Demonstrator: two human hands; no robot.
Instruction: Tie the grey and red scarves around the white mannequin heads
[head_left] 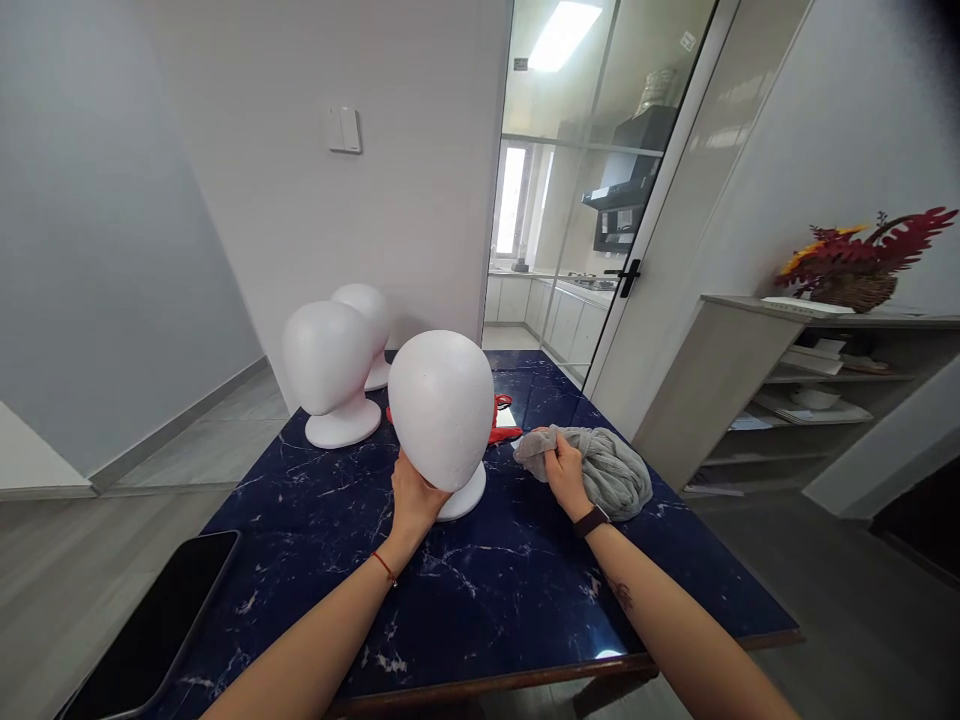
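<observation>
A white foam mannequin head [441, 400] stands upright on its round base in the middle of the table. My left hand [411, 500] is wrapped round its neck from the left; part of the fingers is hidden behind the head. To the right, my right hand [564, 472] pinches the edge of a grey scarf-like cloth [616, 468], which lies bunched on the table. Behind the front head, a red item [504, 433] with a small white piece shows only in part.
Two more foam heads, one nearer [328, 360] and one farther [363, 310], stand at the back left of the dark blue marbled table [450, 610]. A tablet-like black device [154, 625] lies at the front left. Beyond are a glass door [570, 190] and a shelf unit [787, 400].
</observation>
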